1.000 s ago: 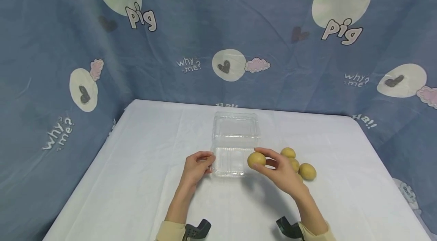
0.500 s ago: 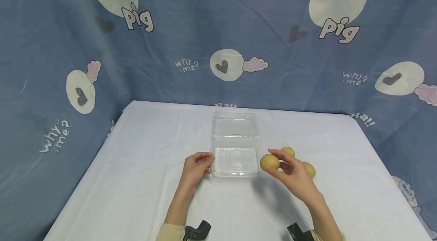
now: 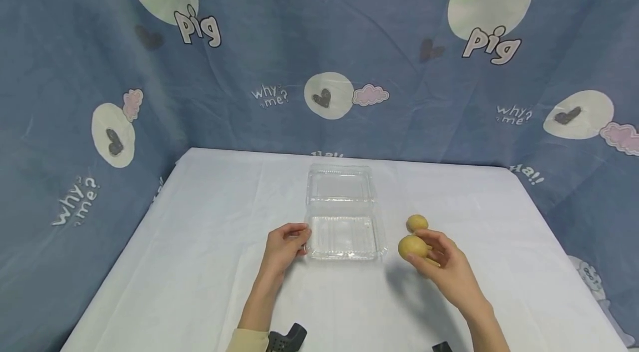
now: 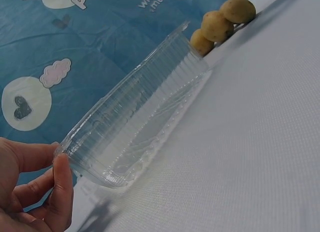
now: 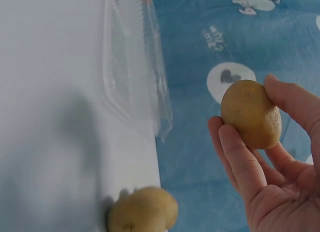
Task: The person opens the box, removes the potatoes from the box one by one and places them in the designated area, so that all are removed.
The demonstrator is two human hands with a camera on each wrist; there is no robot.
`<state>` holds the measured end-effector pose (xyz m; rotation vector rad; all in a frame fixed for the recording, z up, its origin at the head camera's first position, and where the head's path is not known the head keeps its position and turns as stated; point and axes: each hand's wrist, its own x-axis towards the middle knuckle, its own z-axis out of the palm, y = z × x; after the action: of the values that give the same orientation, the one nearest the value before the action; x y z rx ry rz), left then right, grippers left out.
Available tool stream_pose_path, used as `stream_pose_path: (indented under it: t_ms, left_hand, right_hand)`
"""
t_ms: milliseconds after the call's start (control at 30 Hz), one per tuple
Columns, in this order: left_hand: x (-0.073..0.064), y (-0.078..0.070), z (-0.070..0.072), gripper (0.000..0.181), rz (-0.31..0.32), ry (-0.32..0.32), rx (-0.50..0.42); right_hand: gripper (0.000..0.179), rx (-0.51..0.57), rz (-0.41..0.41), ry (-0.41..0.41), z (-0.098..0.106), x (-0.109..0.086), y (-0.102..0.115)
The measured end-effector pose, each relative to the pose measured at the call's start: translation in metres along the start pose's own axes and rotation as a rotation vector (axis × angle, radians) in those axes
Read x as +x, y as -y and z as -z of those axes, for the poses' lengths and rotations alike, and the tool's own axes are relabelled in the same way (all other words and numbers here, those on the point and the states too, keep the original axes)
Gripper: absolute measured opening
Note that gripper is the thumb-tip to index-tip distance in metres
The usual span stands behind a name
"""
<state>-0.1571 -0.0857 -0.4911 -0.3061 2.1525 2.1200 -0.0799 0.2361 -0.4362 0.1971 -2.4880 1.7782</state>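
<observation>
A clear plastic clamshell box (image 3: 344, 238) lies on the table with its lid (image 3: 340, 184) folded back behind the base. My left hand (image 3: 284, 246) pinches the base's left rim between thumb and fingers, as the left wrist view confirms. In my right hand (image 3: 451, 277) is a potato (image 3: 411, 246), held between thumb and fingertips above the table, to the right of the box. The right wrist view shows this potato (image 5: 251, 113) raised clear of the table. Another potato (image 3: 417, 223) lies just behind it; others are mostly hidden by the right hand.
Several potatoes (image 4: 217, 26) sit close together past the box's right end in the left wrist view. A white cloth (image 3: 224, 219) covers the table. Beyond the far edge hangs a blue printed curtain (image 3: 239, 125).
My right hand has carried the potato rightward, from above the box's right side to near the other potatoes. The left hand keeps its hold on the rim.
</observation>
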Motion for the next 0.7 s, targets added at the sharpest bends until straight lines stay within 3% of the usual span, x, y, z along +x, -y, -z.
stream_pose_path:
  t_ms: [267, 700]
  left_hand:
    - [-0.001, 0.001, 0.000, 0.026, 0.000, 0.004, 0.000]
    - [0.000, 0.000, 0.000, 0.025, 0.002, 0.004, -0.002]
  right_hand:
    - [0.054, -0.038, -0.151, -0.042, 0.015, -0.009, -0.004]
    - [0.053, -0.104, -0.161, -0.118, 0.031, -0.014, -0.011]
